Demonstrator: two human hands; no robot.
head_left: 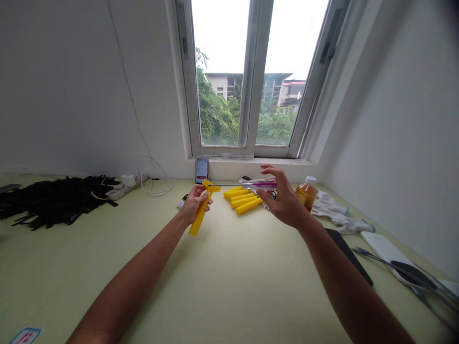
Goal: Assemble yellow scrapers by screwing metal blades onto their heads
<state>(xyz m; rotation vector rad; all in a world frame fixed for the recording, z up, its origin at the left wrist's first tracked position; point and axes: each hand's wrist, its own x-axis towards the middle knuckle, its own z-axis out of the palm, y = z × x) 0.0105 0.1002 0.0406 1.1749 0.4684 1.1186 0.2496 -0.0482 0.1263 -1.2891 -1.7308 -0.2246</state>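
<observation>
My left hand (195,203) is closed around a yellow T-shaped plastic handle (199,217), its wider head up and its shaft slanting down. A screwdriver (263,185) with a clear and purple grip lies level in the air. Its long metal shank reaches left to the head of the yellow handle, and the tip meets it there. My right hand (283,198) has the grip between thumb and fingers, with the upper fingers partly lifted. Several more yellow handles (244,199) lie on the table between the hands, beyond them.
A pile of black strips (68,196) and a power strip (124,187) are at left. A phone (202,170) leans against the wall under the window. At right are a bottle of amber liquid (307,193), white gloves (344,217), a black flat object (347,253) and cables (398,267).
</observation>
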